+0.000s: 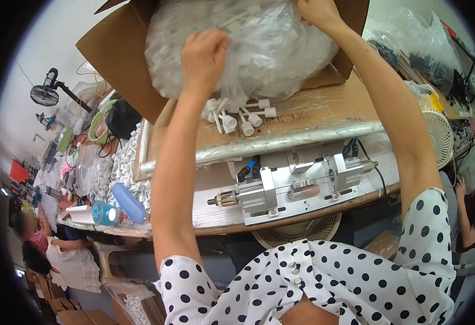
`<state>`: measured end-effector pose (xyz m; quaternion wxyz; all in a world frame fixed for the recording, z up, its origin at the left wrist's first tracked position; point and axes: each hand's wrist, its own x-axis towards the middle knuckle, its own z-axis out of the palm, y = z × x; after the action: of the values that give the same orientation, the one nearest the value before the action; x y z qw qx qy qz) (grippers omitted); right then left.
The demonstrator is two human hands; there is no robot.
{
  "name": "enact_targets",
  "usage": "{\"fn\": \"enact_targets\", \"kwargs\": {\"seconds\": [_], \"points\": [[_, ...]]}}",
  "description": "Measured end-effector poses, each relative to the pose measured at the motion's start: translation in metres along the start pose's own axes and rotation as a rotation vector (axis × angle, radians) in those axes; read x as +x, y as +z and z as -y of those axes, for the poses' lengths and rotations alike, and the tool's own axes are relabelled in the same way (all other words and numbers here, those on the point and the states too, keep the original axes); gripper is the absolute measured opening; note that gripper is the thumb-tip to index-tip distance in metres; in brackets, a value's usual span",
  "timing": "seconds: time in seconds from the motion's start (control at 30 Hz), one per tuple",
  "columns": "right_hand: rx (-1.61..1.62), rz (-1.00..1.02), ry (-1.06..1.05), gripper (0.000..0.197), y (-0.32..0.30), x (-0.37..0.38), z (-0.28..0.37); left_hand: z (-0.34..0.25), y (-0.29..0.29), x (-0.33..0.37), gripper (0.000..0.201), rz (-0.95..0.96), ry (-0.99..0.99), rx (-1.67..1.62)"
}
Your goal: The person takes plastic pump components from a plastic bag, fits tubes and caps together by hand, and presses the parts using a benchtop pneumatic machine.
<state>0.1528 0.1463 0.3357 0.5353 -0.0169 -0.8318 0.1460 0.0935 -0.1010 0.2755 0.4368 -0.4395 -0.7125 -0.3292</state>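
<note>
A big clear plastic bag (264, 59) full of white plastic parts fills an open cardboard box (117, 57) at the far side of the bench. My left hand (205, 57) is closed on the bag's film at its near left. Farther right, my right hand (318, 13) pinches the film near the top of the picture, its fingertips partly hidden. Below the bag, several loose white plastic parts (248, 119), thin stems with cylindrical heads, lie on a flat cardboard-covered board (324, 111).
A metal fixture (302, 189) with two cylinders and air fittings sits nearer me. Piled white parts (122, 168), a blue tray (128, 201) and a teal container (103, 213) are at left. A white basket-like fan guard (436, 138) stands right. Other people work at both sides.
</note>
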Motion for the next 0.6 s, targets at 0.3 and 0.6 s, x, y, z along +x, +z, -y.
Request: {"fn": "enact_targets", "kwargs": {"seconds": [0.3, 0.6], "points": [[0.158, -0.085, -0.717, 0.024, -0.029, -0.077, 0.064, 0.021, 0.036, 0.097, 0.021, 0.037, -0.012, 0.301], [-0.073, 0.297, -0.746, 0.046, 0.001, -0.059, 0.022, 0.002, 0.03, 0.045, 0.031, -0.055, 0.014, 0.106]]}}
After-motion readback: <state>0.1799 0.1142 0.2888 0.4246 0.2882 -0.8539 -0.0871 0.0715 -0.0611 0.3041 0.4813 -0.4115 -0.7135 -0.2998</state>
